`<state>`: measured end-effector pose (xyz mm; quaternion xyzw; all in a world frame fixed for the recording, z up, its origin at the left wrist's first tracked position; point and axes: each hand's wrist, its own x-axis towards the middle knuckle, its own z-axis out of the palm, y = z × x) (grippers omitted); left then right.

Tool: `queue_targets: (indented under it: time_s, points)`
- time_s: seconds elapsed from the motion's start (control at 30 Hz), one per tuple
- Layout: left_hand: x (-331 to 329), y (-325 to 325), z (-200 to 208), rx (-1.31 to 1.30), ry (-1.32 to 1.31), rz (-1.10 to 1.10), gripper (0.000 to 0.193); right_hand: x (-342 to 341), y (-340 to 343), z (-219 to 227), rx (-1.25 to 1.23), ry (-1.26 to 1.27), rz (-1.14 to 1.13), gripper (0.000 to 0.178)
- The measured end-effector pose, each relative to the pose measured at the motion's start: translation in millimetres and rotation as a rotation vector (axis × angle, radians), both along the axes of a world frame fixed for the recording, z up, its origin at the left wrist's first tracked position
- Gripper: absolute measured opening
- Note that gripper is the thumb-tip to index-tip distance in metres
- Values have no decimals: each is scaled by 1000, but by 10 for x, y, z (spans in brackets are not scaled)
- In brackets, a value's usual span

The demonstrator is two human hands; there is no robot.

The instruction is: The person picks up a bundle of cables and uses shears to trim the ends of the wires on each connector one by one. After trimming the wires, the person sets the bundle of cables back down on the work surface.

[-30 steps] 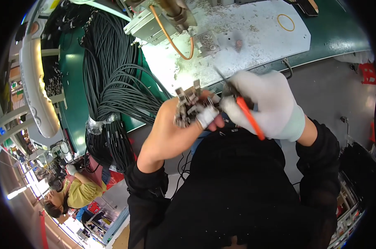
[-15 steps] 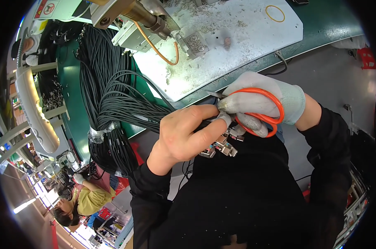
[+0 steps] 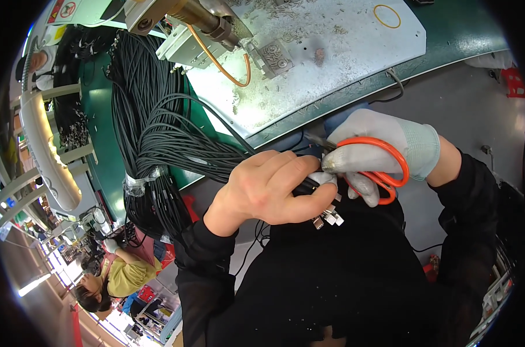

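My bare left hand [image 3: 268, 188] is closed around the end of a bunch of black cables [image 3: 213, 165]. Metal connectors [image 3: 331, 218] poke out below its fingers. My right hand [image 3: 375, 147], in a whitish glove, grips scissors with orange handles [image 3: 402, 165]; the loops encircle its fingers. The scissor blades point left, toward the cable ends, and are partly hidden behind the hands. Both hands meet at the fingertips, where a small whitish piece shows near the left thumb. What exactly the right fingertips pinch there is hidden.
The cables run left into a large coil [image 3: 141, 110] on the green table [image 3: 97, 115]. A press machine [image 3: 202, 23] stands over a white board [image 3: 332, 63] strewn with metal scraps. An elastic band [image 3: 387, 16] lies on it. A lamp [image 3: 48, 156] and a co-worker [image 3: 126, 280] are at left.
Both hands have shifted slightly right and down with the cables and scissors. My left hand has turned, so fewer connectors show below it.
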<state>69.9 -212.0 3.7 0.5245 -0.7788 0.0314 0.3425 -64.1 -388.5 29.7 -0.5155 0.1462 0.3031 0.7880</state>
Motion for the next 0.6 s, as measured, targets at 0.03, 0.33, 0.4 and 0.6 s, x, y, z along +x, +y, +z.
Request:
queue_targets:
  time_s: [0.03, 0.33, 0.4, 0.6]
  points:
    - [-3, 5, -13, -24, 3, -11, 27, -6, 20, 0, 25, -11, -38, 36]
    - [35, 69, -90, -11, 64, -53, 29, -34, 156, -30, 69, 29, -183, 22]
    - [32, 171, -267, 93, 543, -57, 24, -45, 268, -33, -212, -220, -261, 19]
    - [-90, 51, 273, 509, 1625, 380, 16, 82, 428, -55, -1034, -658, -568, 13]
